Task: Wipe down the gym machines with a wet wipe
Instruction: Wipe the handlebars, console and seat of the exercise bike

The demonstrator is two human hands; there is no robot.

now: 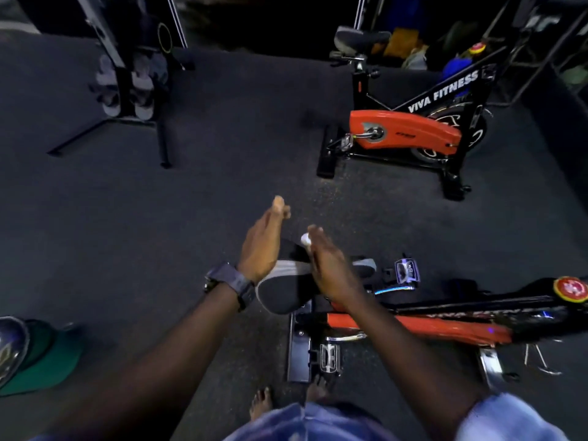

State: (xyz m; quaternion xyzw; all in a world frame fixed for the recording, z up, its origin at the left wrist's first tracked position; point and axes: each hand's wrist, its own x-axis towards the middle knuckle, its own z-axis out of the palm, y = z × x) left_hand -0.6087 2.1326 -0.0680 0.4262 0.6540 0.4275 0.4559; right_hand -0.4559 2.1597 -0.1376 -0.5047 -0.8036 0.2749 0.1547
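Small white wet wipe point(305, 239) bunched up above the black saddle point(283, 294) of the near orange-and-black exercise bike point(445, 326)

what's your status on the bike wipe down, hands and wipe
Left hand open, empty, above black bike saddle. Right hand pinching small white wet wipe over the saddle. Nothing blocking the near red-and-black exercise bike.
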